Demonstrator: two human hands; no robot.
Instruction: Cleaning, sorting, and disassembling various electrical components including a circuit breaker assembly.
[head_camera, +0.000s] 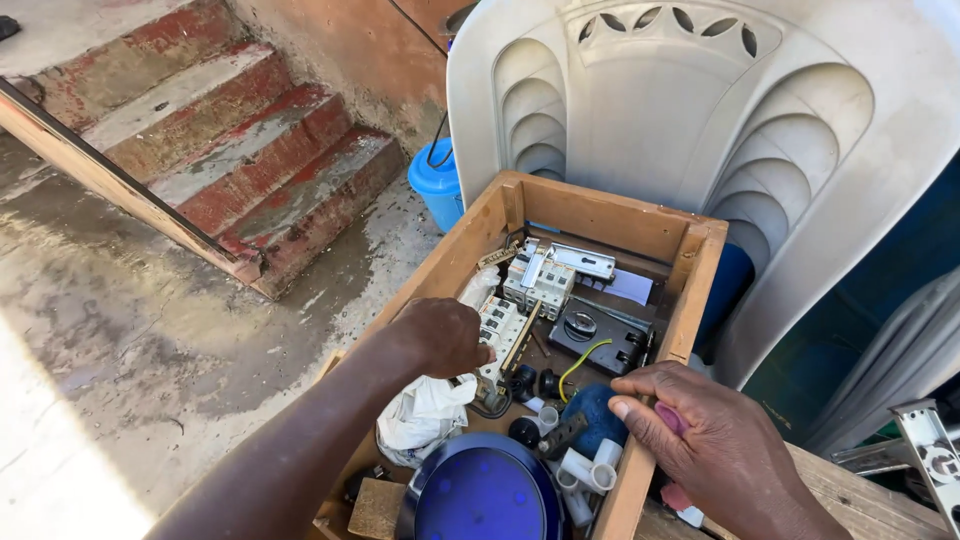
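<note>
A wooden box (690, 290) full of electrical parts stands in front of me. My left hand (440, 335) reaches into it with fingers curled, resting on a row of white circuit breakers (503, 330). My right hand (705, 435) rests on the box's right wall, fingers closed around a small pink object (670, 418) that is mostly hidden. Inside lie another white breaker block (540, 280), a black device with a yellow wire (600, 335), a dark blue round lid (480, 495), a white cloth (425, 415) and several white pipe fittings (590, 470).
A white plastic chair (680, 110) stands behind the box. A blue bucket (438, 185) sits at its left by worn red steps (250, 150). Wet concrete floor (130, 340) spreads to the left. A wooden plank (850, 495) and a metal bracket (930, 450) lie at the right.
</note>
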